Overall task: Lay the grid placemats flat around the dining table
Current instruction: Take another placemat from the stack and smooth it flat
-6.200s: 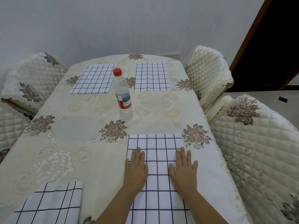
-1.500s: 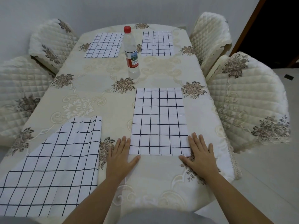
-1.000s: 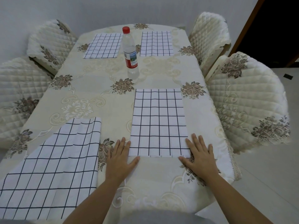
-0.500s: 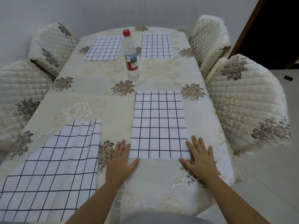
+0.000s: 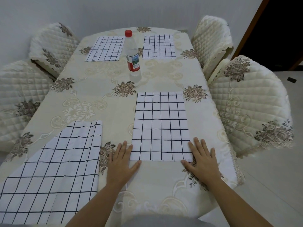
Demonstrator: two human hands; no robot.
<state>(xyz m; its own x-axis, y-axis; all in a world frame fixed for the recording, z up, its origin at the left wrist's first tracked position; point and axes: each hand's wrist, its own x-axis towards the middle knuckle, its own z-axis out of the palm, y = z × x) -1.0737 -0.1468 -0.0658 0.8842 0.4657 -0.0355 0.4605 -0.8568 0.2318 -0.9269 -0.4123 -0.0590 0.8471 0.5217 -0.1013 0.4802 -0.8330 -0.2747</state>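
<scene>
Your left hand (image 5: 122, 163) and right hand (image 5: 201, 159) lie spread flat at the closest corners of the near right placemat (image 5: 160, 126), squaring it. Next, probably, smooth the rumpled near left placemat (image 5: 54, 169)

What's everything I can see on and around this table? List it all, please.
grid placemats: four, white with dark lines; far left, far right, near right, near left (rumpled).
water bottle: one, clear with red cap; upright, mid-table toward the far end.
tablecloth: one, cream with brown flowers; under the mats and bottle.
chairs: four, cream quilted covers; two left, two right.
left hand, right hand: one each; flat at the near right placemat's near corners.
</scene>
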